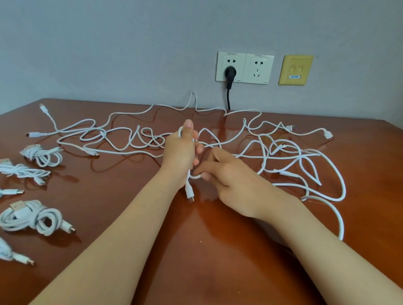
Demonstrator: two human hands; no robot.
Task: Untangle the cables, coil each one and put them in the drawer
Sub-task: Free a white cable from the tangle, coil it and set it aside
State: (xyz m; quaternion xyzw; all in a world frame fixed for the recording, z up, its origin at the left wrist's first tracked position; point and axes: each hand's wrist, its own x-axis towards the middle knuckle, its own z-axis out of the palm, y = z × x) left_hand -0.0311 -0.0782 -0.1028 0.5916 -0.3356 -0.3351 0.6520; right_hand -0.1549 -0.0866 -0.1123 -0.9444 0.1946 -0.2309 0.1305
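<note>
Head view: coiling is in hand; left hand grips a white cable, right hand pinches its loop (next, another wrap, I judge).

A red-brown wooden desk is standing against a plain grey wall in what is looking like an office: a black plug is sitting in the left of two power sockets, a yellow data-port plate hanging to their right, white cables sprawling across the far desktop.
</note>
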